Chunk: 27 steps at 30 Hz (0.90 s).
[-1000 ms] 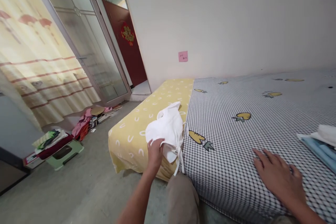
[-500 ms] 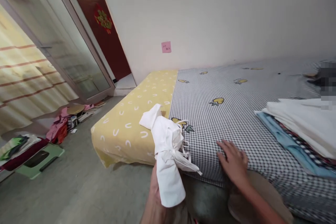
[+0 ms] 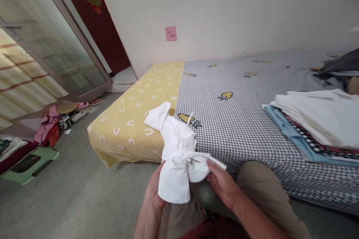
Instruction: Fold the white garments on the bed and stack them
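A small white garment (image 3: 175, 145) with thin ties hangs bunched in front of me, above my knee. My left hand (image 3: 153, 194) grips it from below and behind, mostly hidden by the cloth. My right hand (image 3: 221, 183) pinches the garment's right edge by the ties. Behind it lies a black-and-white checked mattress (image 3: 238, 119) with carrot prints.
A stack of folded clothes (image 3: 316, 123) sits on the checked mattress at the right. A yellow mattress (image 3: 134, 119) adjoins it on the left. On the concrete floor lie a green stool (image 3: 28, 160) and a pile of clothes and books (image 3: 56, 123). Glass doors (image 3: 53, 44) stand at the left.
My right hand left the checked mattress and took hold of the white garment. My left hand brought the garment off the bed toward my lap. The view swung right.
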Motion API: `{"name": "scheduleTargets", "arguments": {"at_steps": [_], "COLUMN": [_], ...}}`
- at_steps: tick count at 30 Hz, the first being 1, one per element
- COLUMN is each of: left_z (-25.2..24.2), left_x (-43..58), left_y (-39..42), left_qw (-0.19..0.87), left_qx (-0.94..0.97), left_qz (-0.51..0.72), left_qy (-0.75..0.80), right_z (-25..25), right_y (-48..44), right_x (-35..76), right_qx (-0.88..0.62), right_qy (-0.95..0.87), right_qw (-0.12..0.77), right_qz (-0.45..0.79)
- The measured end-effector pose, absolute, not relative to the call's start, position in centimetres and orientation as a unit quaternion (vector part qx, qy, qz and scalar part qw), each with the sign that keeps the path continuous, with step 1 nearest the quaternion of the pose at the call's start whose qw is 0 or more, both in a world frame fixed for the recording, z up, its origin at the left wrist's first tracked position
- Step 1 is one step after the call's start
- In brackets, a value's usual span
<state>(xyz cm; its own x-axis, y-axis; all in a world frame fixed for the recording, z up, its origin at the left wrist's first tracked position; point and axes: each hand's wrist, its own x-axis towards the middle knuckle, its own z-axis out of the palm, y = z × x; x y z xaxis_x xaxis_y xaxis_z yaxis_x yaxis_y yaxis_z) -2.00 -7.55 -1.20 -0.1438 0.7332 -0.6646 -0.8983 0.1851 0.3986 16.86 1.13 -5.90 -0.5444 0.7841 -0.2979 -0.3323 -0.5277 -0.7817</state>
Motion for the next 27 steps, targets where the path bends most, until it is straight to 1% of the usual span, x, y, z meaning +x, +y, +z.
{"name": "scheduleTargets", "arguments": {"at_steps": [2,4,7,10,11,12,16,18,21,24,27], "left_z": [-1.3,-1.5,-2.3,-3.6,-4.2,-4.7,-6.6,-7.0,-6.7,-5.8,-4.7], "left_x": [-3.3,-4.4,-5.4,-5.2,-4.8,-4.4,-2.3,-1.4,-0.6,-0.4,-0.2], "left_y": [-8.6,-9.5,-10.6,-11.7,-12.2,-12.6,-14.0,-14.3,-14.1,-13.4,-12.7], "left_qw": [0.631,0.601,0.508,0.401,0.382,0.376,0.420,0.426,0.441,0.454,0.418], "left_qx": [-0.154,-0.172,-0.168,-0.152,-0.142,-0.130,-0.099,-0.095,-0.067,-0.033,-0.017], "left_qz": [0.629,0.644,0.704,0.760,0.766,0.764,0.739,0.738,0.735,0.728,0.737], "left_qy": [0.426,0.441,0.467,0.489,0.498,0.507,0.518,0.515,0.510,0.513,0.530], "right_z": [-4.7,-4.3,-4.7,-5.4,-5.7,-6.0,-7.1,-7.6,-8.1,-8.5,-9.0], "right_y": [1.7,1.9,1.7,1.8,1.9,2.1,2.7,2.4,1.2,-0.1,-0.9], "right_x": [17.4,17.9,18.3,18.3,18.3,18.3,18.4,18.6,18.6,18.7,19.2], "right_qx": [-0.347,-0.349,-0.330,-0.322,-0.327,-0.336,-0.384,-0.391,-0.361,-0.322,-0.322], "right_qy": [-0.247,-0.190,-0.136,-0.097,-0.086,-0.078,-0.068,-0.083,-0.137,-0.208,-0.279], "right_qw": [0.340,0.306,0.264,0.259,0.259,0.257,0.241,0.229,0.223,0.249,0.271], "right_qz": [0.838,0.865,0.896,0.905,0.905,0.903,0.889,0.887,0.895,0.889,0.863]}}
